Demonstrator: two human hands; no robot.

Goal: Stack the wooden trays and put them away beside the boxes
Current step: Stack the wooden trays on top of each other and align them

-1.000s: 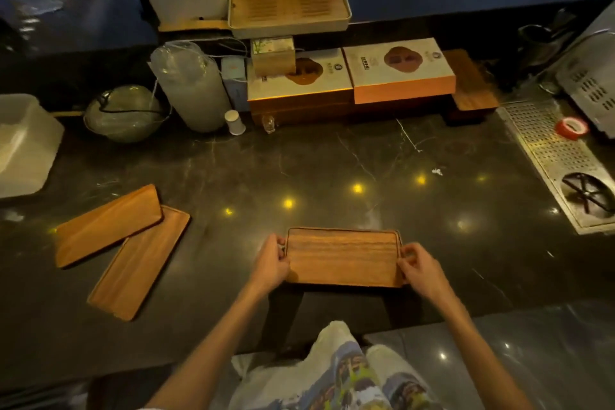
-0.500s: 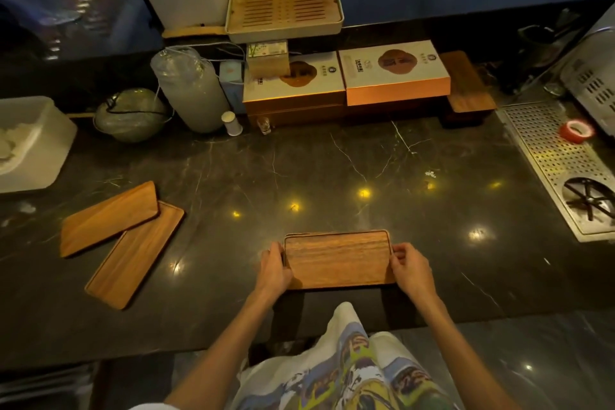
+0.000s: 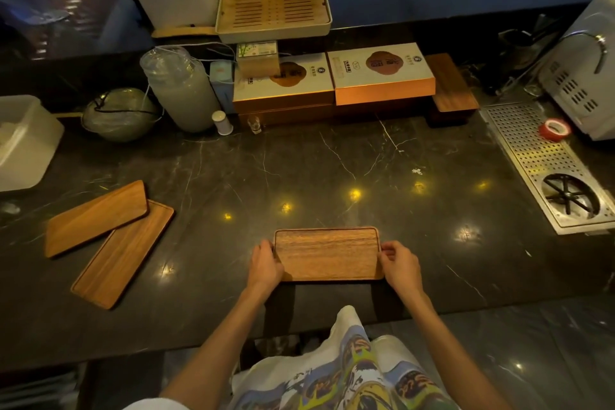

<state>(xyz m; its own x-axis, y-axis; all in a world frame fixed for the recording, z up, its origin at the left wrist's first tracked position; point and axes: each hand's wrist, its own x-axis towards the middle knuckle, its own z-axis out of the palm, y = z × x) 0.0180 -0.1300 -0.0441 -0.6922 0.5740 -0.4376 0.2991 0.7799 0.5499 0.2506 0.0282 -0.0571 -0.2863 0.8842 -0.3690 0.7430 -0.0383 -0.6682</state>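
A rectangular wooden tray (image 3: pixel 327 253) lies near the counter's front edge. My left hand (image 3: pixel 264 265) grips its left short end and my right hand (image 3: pixel 401 265) grips its right short end. Two more wooden trays lie at the left: one (image 3: pixel 96 218) overlaps the far end of the other (image 3: pixel 123 255). Two flat gift boxes (image 3: pixel 284 81) (image 3: pixel 382 71) stand at the back of the counter. Just right of the boxes lies a wooden tray (image 3: pixel 451 88) on a dark block.
A slatted tea tray (image 3: pixel 273 12) tops the box stack. A plastic-wrapped cylinder (image 3: pixel 179 90), a wrapped bowl (image 3: pixel 121 113) and a white tub (image 3: pixel 25 140) stand back left. A perforated metal drain (image 3: pixel 545 163) with red tape (image 3: pixel 554 130) runs along the right.
The view has shifted slightly. Both hands stay on the ends of the near tray, which sits a little closer to the front edge.
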